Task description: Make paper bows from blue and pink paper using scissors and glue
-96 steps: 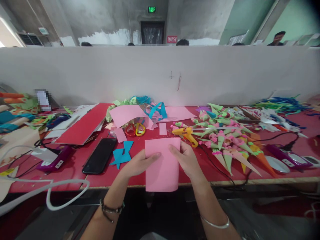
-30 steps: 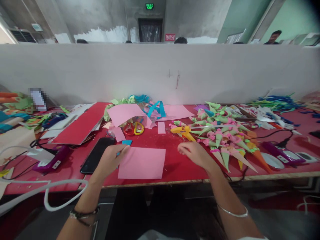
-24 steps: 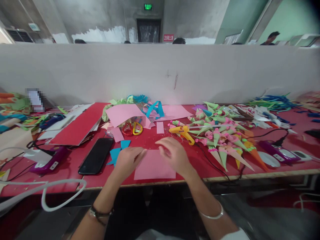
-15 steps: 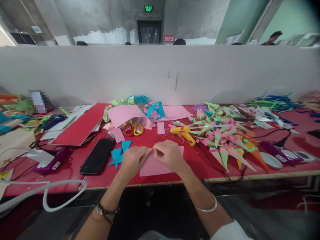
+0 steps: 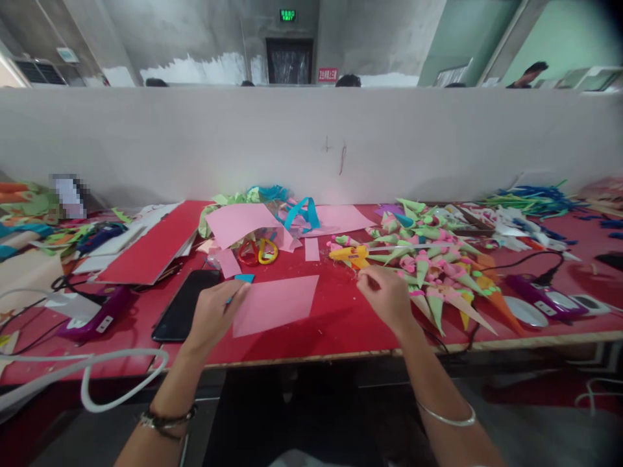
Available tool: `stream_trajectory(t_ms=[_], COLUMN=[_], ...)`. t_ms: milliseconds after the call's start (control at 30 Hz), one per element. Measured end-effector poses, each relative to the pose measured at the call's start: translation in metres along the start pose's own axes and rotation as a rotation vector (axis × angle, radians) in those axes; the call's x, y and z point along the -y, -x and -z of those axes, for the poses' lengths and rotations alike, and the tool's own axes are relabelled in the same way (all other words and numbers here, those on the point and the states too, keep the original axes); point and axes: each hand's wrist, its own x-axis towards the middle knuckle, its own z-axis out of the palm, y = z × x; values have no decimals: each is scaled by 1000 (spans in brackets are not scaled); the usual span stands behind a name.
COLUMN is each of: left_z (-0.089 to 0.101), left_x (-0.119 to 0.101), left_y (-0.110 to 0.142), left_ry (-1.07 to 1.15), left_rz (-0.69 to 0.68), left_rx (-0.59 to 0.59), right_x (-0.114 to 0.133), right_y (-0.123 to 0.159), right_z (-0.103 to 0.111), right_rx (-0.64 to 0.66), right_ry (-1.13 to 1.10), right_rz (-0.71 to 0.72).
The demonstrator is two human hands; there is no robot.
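My left hand (image 5: 217, 314) is closed on the left edge of a flat pink sheet (image 5: 280, 301), thumb and fingers pressed together. The sheet extends to the right over the red table. Behind that hand, a blue piece (image 5: 244, 277) is partly hidden. My right hand (image 5: 387, 298) has its fingers curled at the handle of a yellow glue gun (image 5: 349, 254), and it covers the handle's lower part. Right of the gun lies a pile of green and pink cone-shaped pieces (image 5: 438, 259). A small pink strip (image 5: 311, 249) rests behind the sheet.
A black phone (image 5: 180, 305) lies left of my left hand. Red-and-yellow-handled scissors (image 5: 265, 251) sit near pink paper (image 5: 248, 224) and a blue loop (image 5: 304, 214). Purple power strips (image 5: 100, 314) stand at both sides. A white cable (image 5: 87, 383) loops over the front edge.
My hands have parted from their meeting point above the sheet. The left moved left, drawing the pink sheet with it and covering most of the blue piece; the right moved right to the glue gun.
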Motion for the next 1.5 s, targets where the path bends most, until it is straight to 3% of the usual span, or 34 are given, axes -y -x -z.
stream_trajectory(t_ms=[100, 233, 533, 667, 800, 933, 1033, 1133, 1333, 1500], left_z=[-4, -10, -6, -6, -7, -11, -16, -21, -20, -13], left_x=[-6, -14, -14, -11, -14, -32, -48, -54, -42, -12], left_y=[-2, -4, -4, -4, -8, -17, -24, -27, -29, -25], left_ry=[26, 77, 131, 92, -72, -320, -376, -413, -449, -457], left_rz=[-5, -48, -128, -136, -198, -391, -491, -508, -522, -506], left_rx=[15, 0, 22, -22, -48, -42, -50, -66, -130, -35], right_x=[21, 45, 45, 45, 44, 54, 65, 69, 58, 44], right_y=[-4, -12, -19, -21, -21, -22, -25, -26, -26, -24], right_z=[-1, -6, -13, -12, -8, -2, -1, 0, 6, 12], right_rx=[47, 230, 237, 290, 329, 387, 418, 441, 488, 537], right_ry=[-198, -206, -276, -367, -370, -296, -261, -262, -391, -467], right_rz=[91, 144, 151, 170, 156, 182, 232, 239, 190, 120])
